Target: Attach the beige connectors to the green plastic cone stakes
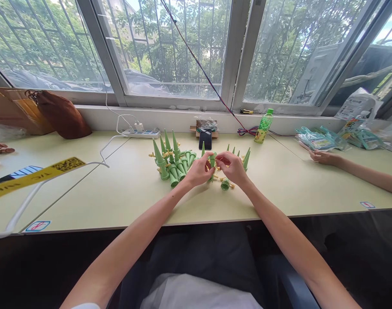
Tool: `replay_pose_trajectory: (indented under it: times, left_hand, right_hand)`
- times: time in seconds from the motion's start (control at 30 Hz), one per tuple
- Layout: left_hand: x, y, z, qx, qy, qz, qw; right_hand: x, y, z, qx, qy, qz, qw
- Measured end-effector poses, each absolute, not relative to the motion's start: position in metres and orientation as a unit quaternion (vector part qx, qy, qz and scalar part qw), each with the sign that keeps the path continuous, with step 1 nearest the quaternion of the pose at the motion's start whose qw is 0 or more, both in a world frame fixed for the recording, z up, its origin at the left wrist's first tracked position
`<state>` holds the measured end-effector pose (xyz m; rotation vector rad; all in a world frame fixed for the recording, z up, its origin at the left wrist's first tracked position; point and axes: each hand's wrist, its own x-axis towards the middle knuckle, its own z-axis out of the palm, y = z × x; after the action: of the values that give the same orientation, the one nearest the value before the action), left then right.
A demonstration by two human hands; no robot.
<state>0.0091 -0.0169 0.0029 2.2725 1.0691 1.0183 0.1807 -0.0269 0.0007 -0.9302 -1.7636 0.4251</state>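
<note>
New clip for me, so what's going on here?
A person is working on a green piece at a table: the left hand grips it, and the right hand has its fingertips close against it. Green spikes stand and lie to the left, with more beyond the right hand. Farther right, another person's hand is beside teal packets.

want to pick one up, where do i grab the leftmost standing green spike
Probably best around the wider lower body of the leftmost green spike, coming from its near left: it stands tip up and tapers to a thin point, while other green spikes crowd its right side.
</note>
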Motion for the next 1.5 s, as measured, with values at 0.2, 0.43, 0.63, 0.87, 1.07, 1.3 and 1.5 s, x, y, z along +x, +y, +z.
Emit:
replay_pose_trajectory:
  times: [0.2,0.43,0.63,0.87,1.07,1.3,1.5]
  left_hand:
    - [0.0099,-0.0193,0.0048,0.821,0.384,0.364,0.213]
    - [0.0098,-0.0199,0.0054,0.823,0.383,0.363,0.212]
    - [0.0094,-0.0189,0.0039,0.826,0.378,0.363,0.208]
    - [0.0097,-0.0189,0.0043,0.826,0.382,0.358,0.208]
    - [0.0100,-0.0185,0.0034,0.827,0.384,0.357,0.203]
    - [0.0101,-0.0193,0.0041,0.827,0.385,0.352,0.208]
    - [0.0098,-0.0197,0.0043,0.828,0.386,0.351,0.207]
  right_hand:
    - [0.1810,-0.0255,-0.0012,-0.398,-0.741,0.171,0.513]
    - [0.1808,-0.0256,-0.0013,-0.392,-0.743,0.173,0.514]
    - [0.1804,-0.0271,0.0009,-0.391,-0.740,0.167,0.521]
    - [0.1803,-0.0288,0.0016,-0.388,-0.737,0.175,0.525]
    - [0.1805,-0.0272,-0.0007,-0.396,-0.735,0.185,0.518]
    - [0.1805,-0.0276,-0.0006,-0.383,-0.736,0.184,0.527]
    - [0.1811,-0.0248,-0.0027,-0.368,-0.735,0.182,0.540]
